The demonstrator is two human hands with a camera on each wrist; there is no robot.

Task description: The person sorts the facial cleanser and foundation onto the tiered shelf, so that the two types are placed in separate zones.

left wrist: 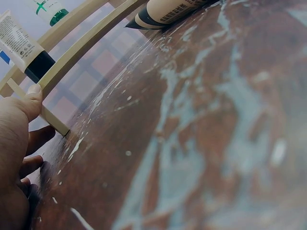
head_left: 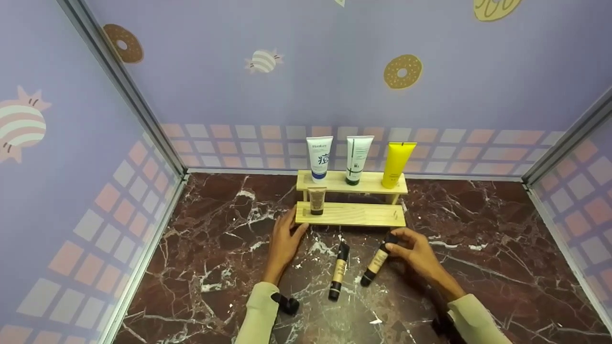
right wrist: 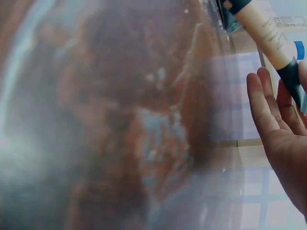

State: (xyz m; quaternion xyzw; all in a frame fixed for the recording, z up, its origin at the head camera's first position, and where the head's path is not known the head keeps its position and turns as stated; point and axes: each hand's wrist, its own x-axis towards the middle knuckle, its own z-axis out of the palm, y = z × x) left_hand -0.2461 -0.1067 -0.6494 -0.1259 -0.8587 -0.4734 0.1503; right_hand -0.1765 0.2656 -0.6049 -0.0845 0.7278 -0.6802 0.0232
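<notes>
I see both hands bare, left hand (head_left: 283,237) and right hand (head_left: 415,251). Pale cream long sleeves (head_left: 258,313) cover my forearms. A small black strap-mounted unit (head_left: 287,303) sits at each wrist.

This looks like a staged booth, not a home. Lilac walls (head_left: 306,62) printed with doughnuts and sweets box in a marble-patterned counter (head_left: 215,258). A small wooden display rack (head_left: 351,212) holds cosmetic tubes (head_left: 356,160).

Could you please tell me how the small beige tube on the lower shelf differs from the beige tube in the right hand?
The shelf tube stands upright, cap down, on the wooden rack's lower step; the held tube lies slanted on the marble table. The shelf tube is untouched and looks shorter and broader; the right hand pinches the held tube's dark end. Both are beige with dark caps.
</notes>
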